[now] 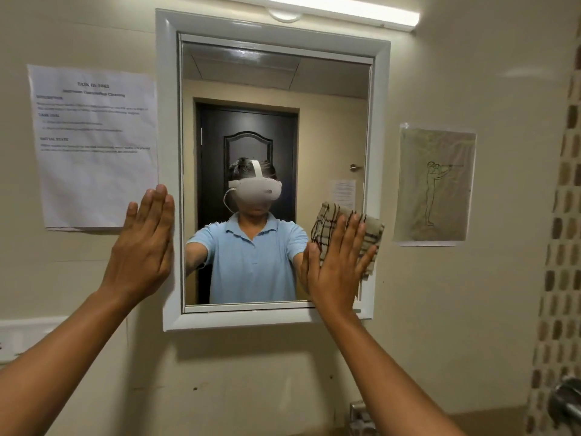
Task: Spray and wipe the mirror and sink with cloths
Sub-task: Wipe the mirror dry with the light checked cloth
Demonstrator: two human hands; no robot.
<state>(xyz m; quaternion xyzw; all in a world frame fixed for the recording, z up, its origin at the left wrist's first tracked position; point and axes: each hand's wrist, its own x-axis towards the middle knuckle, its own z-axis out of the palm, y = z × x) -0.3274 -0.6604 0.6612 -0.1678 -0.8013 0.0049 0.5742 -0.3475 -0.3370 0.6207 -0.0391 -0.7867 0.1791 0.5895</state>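
Right hand: I see my right hand flat, fingers straight and together, pressing the checked cloth against the glass.
Left hand: my left hand is flat too, fingers straight, holding nothing, laid on the mirror's white frame at its left edge.
Cloth: beige with dark lines, folded, at the lower right corner of the mirror.
Wall: a printed sheet left of the mirror, a line drawing to its right.
Above: a strip light.
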